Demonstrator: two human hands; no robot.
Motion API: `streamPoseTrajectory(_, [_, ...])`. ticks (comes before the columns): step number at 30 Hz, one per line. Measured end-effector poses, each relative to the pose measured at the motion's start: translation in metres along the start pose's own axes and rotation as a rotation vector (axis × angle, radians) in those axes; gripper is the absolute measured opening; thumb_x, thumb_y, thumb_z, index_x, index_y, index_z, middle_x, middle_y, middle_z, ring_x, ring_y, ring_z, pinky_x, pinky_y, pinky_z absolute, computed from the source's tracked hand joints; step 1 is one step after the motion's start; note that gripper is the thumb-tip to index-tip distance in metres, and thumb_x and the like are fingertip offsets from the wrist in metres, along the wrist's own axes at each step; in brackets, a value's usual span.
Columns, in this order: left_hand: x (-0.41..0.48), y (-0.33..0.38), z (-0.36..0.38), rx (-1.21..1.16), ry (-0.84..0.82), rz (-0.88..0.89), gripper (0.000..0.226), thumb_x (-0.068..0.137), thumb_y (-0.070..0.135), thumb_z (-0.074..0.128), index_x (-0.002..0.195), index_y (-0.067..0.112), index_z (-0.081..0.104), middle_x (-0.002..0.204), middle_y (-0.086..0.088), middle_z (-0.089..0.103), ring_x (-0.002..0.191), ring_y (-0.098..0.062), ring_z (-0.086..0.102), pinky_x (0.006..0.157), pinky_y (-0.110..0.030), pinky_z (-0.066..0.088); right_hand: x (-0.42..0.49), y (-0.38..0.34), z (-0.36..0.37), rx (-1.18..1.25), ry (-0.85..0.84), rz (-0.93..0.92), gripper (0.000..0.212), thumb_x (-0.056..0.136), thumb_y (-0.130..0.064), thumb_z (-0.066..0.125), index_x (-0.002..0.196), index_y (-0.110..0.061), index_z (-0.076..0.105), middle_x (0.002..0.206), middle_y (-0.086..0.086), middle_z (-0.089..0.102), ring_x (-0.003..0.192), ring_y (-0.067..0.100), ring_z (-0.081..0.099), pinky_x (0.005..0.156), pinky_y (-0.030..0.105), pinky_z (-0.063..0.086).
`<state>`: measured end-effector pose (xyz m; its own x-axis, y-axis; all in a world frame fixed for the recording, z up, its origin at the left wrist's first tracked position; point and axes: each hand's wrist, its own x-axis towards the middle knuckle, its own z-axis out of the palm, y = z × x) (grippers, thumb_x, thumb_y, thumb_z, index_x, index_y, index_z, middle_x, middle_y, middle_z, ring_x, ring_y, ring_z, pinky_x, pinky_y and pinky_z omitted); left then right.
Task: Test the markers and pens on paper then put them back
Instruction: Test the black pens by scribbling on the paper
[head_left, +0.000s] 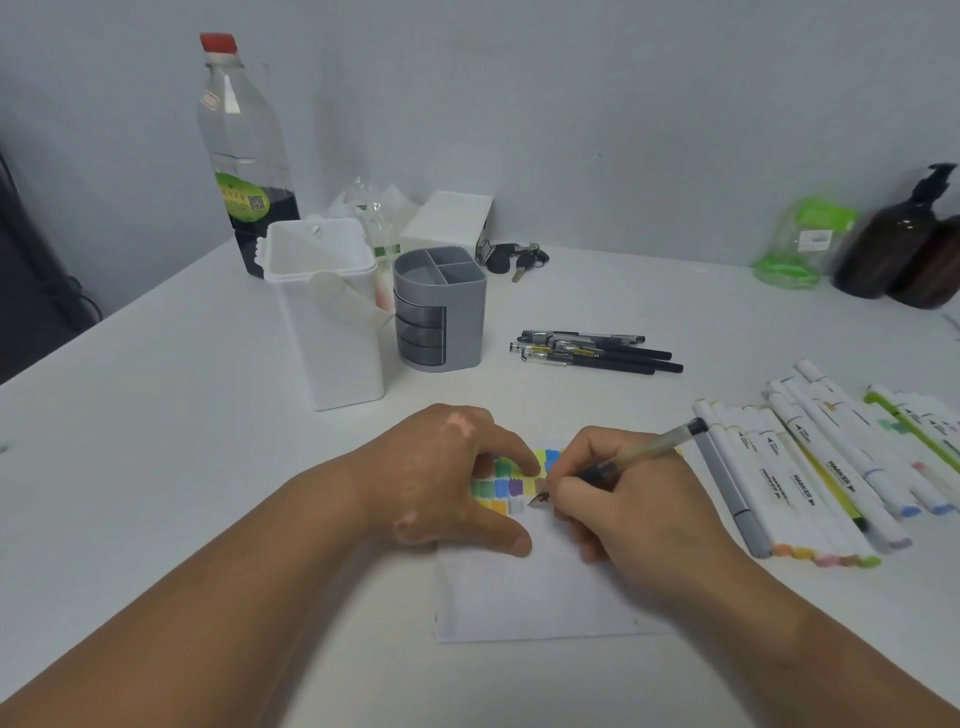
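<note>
With our left hand (457, 483) pressing the white paper sheet (545, 597) to the counter (208, 467), fingers (519, 457) spread, and our right hand (623, 514) pinching the clear-barrelled pen (639, 457) tip-down on it, we risk smearing fresh ink under a dragging palm.

You see green, blue, purple and yellow squares on your white paper (540, 592), beside white markers (810, 467) and black pens (597, 351).

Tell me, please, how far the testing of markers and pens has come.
Done: the paper carries many colour swatches, so markers look tested. In hand: the right hand grips a pen, tip at the paper, while the left hand presses the sheet. Left: the other pens and the markers lie loose on the table; none shows in the grey organiser.
</note>
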<state>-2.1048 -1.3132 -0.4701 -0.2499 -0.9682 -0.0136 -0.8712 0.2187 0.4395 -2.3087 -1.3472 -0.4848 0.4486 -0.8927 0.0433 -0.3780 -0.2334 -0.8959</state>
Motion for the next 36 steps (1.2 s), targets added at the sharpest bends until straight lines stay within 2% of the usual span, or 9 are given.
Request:
streamPoseTrajectory(4, [-0.0001,0.0005,-0.0005,0.009,-0.022,-0.018,0.062,0.066,0.070,0.078,0.122,0.047,0.064,0.090,0.014,0.054,0.084,-0.003,0.051,0.067,-0.016,0.037,-0.0007,0.0008,-0.0006,-0.035,-0.006,-0.012,0.018,0.082,-0.009,0.068,0.073,-0.024,0.070,0.055,0.005,0.065,0.044,0.014,0.059,0.046,0.025,0.051])
streamPoseTrajectory(8, [0.0005,0.0001,0.0001,0.007,-0.021,-0.023,0.062,0.065,0.069,0.079,0.122,0.047,0.065,0.090,0.014,0.054,0.084,-0.004,0.051,0.067,-0.017,0.038,-0.0013,-0.0007,-0.0009,-0.063,-0.038,-0.020,0.010,0.079,-0.016,0.068,0.072,-0.023,0.069,0.055,0.003,0.064,0.043,0.014,0.058,0.046,0.029,0.049])
streamPoseTrajectory(15, [0.0006,-0.0003,0.0002,0.006,-0.019,-0.028,0.063,0.064,0.070,0.080,0.121,0.047,0.065,0.090,0.015,0.055,0.084,-0.003,0.052,0.066,-0.016,0.037,-0.0013,-0.0001,-0.0015,-0.074,-0.028,0.002,0.015,0.082,-0.012,0.068,0.073,-0.024,0.069,0.056,0.004,0.065,0.043,0.014,0.059,0.048,0.032,0.052])
streamPoseTrajectory(18, [0.0008,-0.0005,0.0002,0.004,-0.019,-0.031,0.063,0.064,0.070,0.079,0.121,0.047,0.065,0.090,0.015,0.055,0.084,-0.003,0.052,0.067,-0.017,0.038,-0.0007,0.0005,-0.0018,-0.071,-0.002,0.014,0.016,0.083,-0.012,0.067,0.073,-0.025,0.069,0.056,0.001,0.066,0.043,0.014,0.061,0.048,0.028,0.052])
streamPoseTrajectory(22, [0.0001,-0.0010,0.0005,0.008,-0.015,-0.028,0.063,0.064,0.071,0.079,0.120,0.048,0.065,0.088,0.015,0.054,0.081,-0.003,0.051,0.064,-0.016,0.036,-0.0009,0.0003,-0.0013,-0.062,-0.013,0.022,0.014,0.082,-0.013,0.067,0.072,-0.022,0.068,0.055,0.003,0.065,0.043,0.015,0.059,0.048,0.032,0.053])
streamPoseTrajectory(29, [0.0010,-0.0023,0.0011,0.000,-0.006,-0.025,0.062,0.063,0.070,0.080,0.120,0.048,0.064,0.086,0.015,0.052,0.080,0.000,0.050,0.061,-0.012,0.032,-0.0008,-0.0005,-0.0012,-0.049,0.007,0.039,0.008,0.078,-0.019,0.064,0.072,-0.023,0.067,0.053,0.001,0.064,0.041,0.013,0.058,0.046,0.022,0.049])
streamPoseTrajectory(34, [0.0012,-0.0022,0.0013,0.017,-0.001,-0.016,0.062,0.064,0.070,0.080,0.120,0.047,0.064,0.085,0.016,0.052,0.079,0.000,0.049,0.061,-0.012,0.032,-0.0005,-0.0004,-0.0023,-0.066,0.010,0.044,0.014,0.082,-0.013,0.065,0.070,-0.020,0.065,0.053,0.003,0.063,0.042,0.015,0.057,0.046,0.028,0.051])
streamPoseTrajectory(36, [0.0016,-0.0024,0.0015,0.017,-0.002,-0.016,0.063,0.063,0.070,0.080,0.120,0.047,0.064,0.086,0.016,0.052,0.079,0.000,0.049,0.061,-0.012,0.032,0.0002,0.0002,-0.0029,-0.067,0.031,0.046,0.013,0.083,-0.014,0.065,0.071,-0.020,0.065,0.053,0.002,0.064,0.041,0.014,0.058,0.045,0.025,0.049])
